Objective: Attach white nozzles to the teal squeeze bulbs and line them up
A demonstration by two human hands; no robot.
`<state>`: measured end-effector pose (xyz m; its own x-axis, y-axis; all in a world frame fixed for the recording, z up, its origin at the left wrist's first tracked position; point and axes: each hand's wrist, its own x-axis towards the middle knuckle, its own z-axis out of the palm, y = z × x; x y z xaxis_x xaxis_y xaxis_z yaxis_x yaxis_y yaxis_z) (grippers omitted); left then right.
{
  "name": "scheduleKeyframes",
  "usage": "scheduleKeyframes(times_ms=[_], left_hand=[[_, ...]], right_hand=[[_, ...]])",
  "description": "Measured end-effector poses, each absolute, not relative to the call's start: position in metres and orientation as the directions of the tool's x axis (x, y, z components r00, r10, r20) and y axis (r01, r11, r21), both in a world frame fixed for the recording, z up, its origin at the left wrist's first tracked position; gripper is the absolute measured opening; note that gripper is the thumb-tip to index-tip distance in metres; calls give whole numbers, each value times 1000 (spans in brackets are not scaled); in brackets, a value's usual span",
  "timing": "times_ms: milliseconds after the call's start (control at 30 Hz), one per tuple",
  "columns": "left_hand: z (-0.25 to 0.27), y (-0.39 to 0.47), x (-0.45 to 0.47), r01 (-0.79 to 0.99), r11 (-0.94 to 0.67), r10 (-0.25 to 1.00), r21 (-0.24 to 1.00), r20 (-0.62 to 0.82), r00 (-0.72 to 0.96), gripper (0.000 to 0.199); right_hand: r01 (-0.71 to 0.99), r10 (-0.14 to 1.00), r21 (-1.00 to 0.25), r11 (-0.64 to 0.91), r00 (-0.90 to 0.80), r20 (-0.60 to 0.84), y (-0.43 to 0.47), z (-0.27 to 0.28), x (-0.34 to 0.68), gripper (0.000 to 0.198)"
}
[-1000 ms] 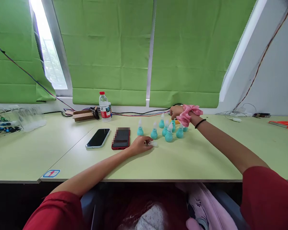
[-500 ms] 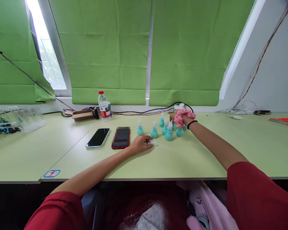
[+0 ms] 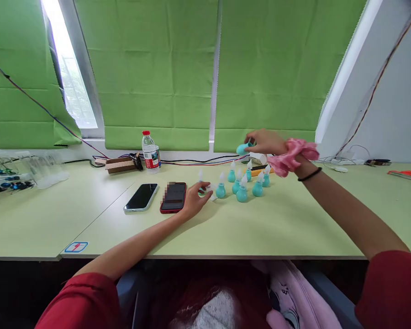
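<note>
Several small teal bulbs with white tips point(image 3: 241, 192) stand in a cluster on the pale green table point(image 3: 281, 228). My right hand point(image 3: 265, 141), a pink scrunchie and a black band on its wrist, is raised above the cluster and holds one teal bulb point(image 3: 242, 148) that has no tip. My left hand point(image 3: 195, 198) rests on the table left of the cluster, pinching a small clear white tip point(image 3: 210, 191) beside the leftmost bulb, which it partly hides.
Two phones lie left of my left hand: a red-cased one point(image 3: 173, 197) and a light one point(image 3: 141, 197). A water bottle point(image 3: 150, 153), a cardboard box point(image 3: 119, 165) and cables sit along the window sill. Clear plastic items point(image 3: 37, 169) are far left, an orange tool point(image 3: 407, 174) far right.
My right hand has lifted up and away from the cluster with a teal bulb in it. My left hand has risen slightly, moving the white tip toward the bulbs.
</note>
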<state>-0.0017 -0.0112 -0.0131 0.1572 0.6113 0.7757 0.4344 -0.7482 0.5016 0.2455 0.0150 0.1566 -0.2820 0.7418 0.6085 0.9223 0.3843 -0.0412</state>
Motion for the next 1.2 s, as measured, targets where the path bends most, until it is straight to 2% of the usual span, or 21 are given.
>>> scheduleKeyframes(times_ms=[133, 267, 433, 567, 667, 767, 867, 1200], left_hand=[[-9, -13, -2, 415, -739, 603, 530, 796, 58, 22], [-6, -16, 0, 381, -735, 614, 561, 789, 25, 22], [-6, -15, 0, 341, -720, 660, 604, 748, 70, 24], [-6, -15, 0, 330, -715, 682, 617, 718, 136, 32], [-7, -16, 2, 335, -734, 664, 590, 727, 175, 31], [-8, -16, 3, 331, -749, 655, 574, 717, 239, 30], [-10, -14, 3, 341, -737, 672, 583, 683, 285, 29], [-7, -19, 5, 363, -726, 676, 585, 703, 220, 24]], right_hand=[[728, 677, -70, 682, -591, 439, -33, 138, 214, 27], [590, 594, -117, 799, -740, 315, -41, 82, 179, 17], [664, 667, -166, 729, -635, 390, -9, 31, 169, 16], [616, 643, -236, 752, -604, 471, -6, 18, 173, 19], [557, 627, -305, 772, -593, 505, -12, 13, 169, 19], [532, 650, -381, 756, -547, 527, -15, 5, 159, 18], [551, 680, -413, 725, -475, 559, -17, -5, 151, 26], [556, 736, -507, 659, -336, 588, -16, -15, 152, 23]])
